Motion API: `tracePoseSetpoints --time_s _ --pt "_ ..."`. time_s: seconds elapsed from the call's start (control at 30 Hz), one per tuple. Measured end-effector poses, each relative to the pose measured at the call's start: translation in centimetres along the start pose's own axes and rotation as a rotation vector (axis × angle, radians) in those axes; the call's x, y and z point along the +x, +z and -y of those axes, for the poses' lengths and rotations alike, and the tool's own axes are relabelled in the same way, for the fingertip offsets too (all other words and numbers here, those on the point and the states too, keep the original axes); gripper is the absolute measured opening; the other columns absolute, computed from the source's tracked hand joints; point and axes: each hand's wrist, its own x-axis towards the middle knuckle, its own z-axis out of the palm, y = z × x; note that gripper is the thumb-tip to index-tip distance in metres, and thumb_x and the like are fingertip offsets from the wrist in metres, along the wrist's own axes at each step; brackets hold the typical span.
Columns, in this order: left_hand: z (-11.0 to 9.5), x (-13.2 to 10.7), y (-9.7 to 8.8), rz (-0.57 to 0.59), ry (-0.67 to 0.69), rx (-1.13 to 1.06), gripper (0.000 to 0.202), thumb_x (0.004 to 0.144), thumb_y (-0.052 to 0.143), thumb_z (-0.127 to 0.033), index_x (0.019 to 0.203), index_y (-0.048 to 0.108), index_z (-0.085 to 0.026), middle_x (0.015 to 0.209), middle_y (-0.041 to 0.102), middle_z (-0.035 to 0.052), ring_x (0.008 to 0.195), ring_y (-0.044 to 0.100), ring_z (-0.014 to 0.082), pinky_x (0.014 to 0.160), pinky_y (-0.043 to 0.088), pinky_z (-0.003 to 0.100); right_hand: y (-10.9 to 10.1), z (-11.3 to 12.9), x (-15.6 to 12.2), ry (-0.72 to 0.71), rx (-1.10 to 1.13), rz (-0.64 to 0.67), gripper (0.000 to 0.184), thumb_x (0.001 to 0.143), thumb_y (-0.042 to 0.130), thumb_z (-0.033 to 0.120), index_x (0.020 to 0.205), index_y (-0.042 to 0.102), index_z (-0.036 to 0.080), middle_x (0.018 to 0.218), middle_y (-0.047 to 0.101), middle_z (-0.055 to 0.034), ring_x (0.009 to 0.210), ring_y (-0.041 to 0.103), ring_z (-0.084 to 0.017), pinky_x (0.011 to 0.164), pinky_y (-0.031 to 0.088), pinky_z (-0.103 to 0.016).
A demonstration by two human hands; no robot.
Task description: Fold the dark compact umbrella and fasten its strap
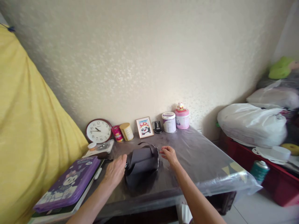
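Observation:
A black folding umbrella (143, 160) lies on its side on the table, its fabric loosely gathered and bulging. My left hand (116, 169) is closed round its left end, where the handle is mostly hidden by my fingers. A thin dark strap loops up at the umbrella's top. Just off the right, ruffled end of the fabric is my right hand (169, 155), fingers partly bent and apart, with nothing visible in them. Whether its fingertips touch the fabric edge is hard to make out.
Clear plastic covers the dark table (196, 161). Along the wall stand a clock (98, 130), a panda picture (145, 127) and several tins. A purple case (70, 183) lies on books at left, beside a yellow curtain (35, 124). A red box (275, 177) bears bags at right.

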Motion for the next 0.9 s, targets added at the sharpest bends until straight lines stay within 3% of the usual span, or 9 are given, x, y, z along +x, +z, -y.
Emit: tracePoseSetpoints --time_s 0.1,0.2,0.33,0.47,0.53,0.7,0.77,0.83,0.9 --pt "1.0 1.2 -0.9 -0.023 -0.057 -0.097 0.027 0.068 0.048 -0.004 0.092 0.051 -0.017 0.086 0.060 0.0090 0.081 0.060 0.0220 0.068 0.040 0.029 -0.2 0.1 0.1 0.010 0.010 -0.002 0.009 0.063 0.056 0.015 0.071 0.056 0.016 0.071 0.059 0.0000 0.065 0.063 -0.013 0.052 0.048 -0.021" --pt "2.4 2.5 -1.5 0.047 -0.218 -0.572 0.014 0.063 0.052 -0.007 0.072 0.049 -0.018 0.061 0.054 0.0019 0.061 0.056 0.0174 0.055 0.034 0.024 -0.4 0.2 0.2 0.018 0.023 -0.008 0.008 0.063 0.056 0.014 0.070 0.056 0.016 0.070 0.059 0.0005 0.062 0.063 -0.013 0.051 0.048 -0.022" --pt "4.0 3.2 -1.8 0.297 -0.278 -1.100 0.010 0.067 0.054 -0.020 0.064 0.044 -0.018 0.046 0.042 -0.0061 0.034 0.033 0.0057 0.038 0.017 0.018 -0.8 0.3 0.4 0.031 0.038 -0.024 0.008 0.062 0.057 0.013 0.069 0.055 0.016 0.067 0.059 0.0011 0.059 0.062 -0.012 0.051 0.047 -0.022" --pt "4.0 2.9 -1.2 0.678 -0.339 -1.855 0.020 0.071 0.053 -0.026 0.060 0.041 -0.016 0.047 0.042 -0.0071 0.030 0.020 -0.0015 0.033 0.010 0.013 -0.9 0.3 0.3 0.024 0.060 -0.023 0.009 0.062 0.057 0.013 0.070 0.056 0.016 0.065 0.061 0.0011 0.060 0.063 -0.012 0.052 0.046 -0.021" --pt "3.4 2.6 -0.7 0.778 -0.385 -2.127 0.025 0.075 0.050 -0.026 0.056 0.037 -0.016 0.045 0.037 -0.0081 0.028 0.019 -0.0024 0.030 0.010 0.012 -1.0 0.4 0.2 0.021 0.066 -0.017 0.009 0.061 0.058 0.013 0.069 0.056 0.016 0.064 0.061 0.0005 0.059 0.062 -0.013 0.052 0.046 -0.022" --pt "1.1 1.3 0.6 0.867 -0.498 -2.600 0.030 0.082 0.043 -0.029 0.056 0.032 -0.018 0.046 0.034 -0.0089 0.026 0.022 -0.0022 0.026 0.014 0.012 -1.2 0.6 0.1 0.009 0.065 -0.024 0.008 0.062 0.058 0.013 0.069 0.056 0.016 0.061 0.061 0.0003 0.058 0.061 -0.012 0.054 0.047 -0.022" --pt "0.0 0.6 1.1 0.788 -0.483 -2.789 0.028 0.084 0.042 -0.027 0.059 0.035 -0.017 0.047 0.034 -0.0088 0.027 0.026 -0.0019 0.026 0.017 0.012 -1.4 0.6 0.3 0.006 0.063 -0.036 0.009 0.062 0.058 0.014 0.071 0.055 0.016 0.064 0.061 0.0004 0.060 0.061 -0.012 0.054 0.047 -0.022" --pt "-1.1 -0.1 1.6 0.722 -0.430 -2.895 0.019 0.085 0.039 -0.025 0.073 0.046 -0.012 0.047 0.035 -0.0091 0.027 0.028 -0.0010 0.026 0.018 0.012 -1.5 0.6 0.4 0.012 0.052 -0.045 0.010 0.064 0.058 0.015 0.073 0.055 0.017 0.067 0.062 0.0004 0.062 0.062 -0.012 0.054 0.047 -0.022" --pt "-2.2 -0.7 2.0 0.772 -0.425 -2.904 0.020 0.086 0.038 -0.025 0.088 0.049 -0.008 0.047 0.035 -0.0092 0.027 0.029 -0.0002 0.025 0.018 0.012 -1.5 0.7 0.4 0.029 0.031 -0.037 0.008 0.066 0.059 0.018 0.073 0.056 0.017 0.068 0.062 -0.0003 0.062 0.061 -0.012 0.053 0.046 -0.021"
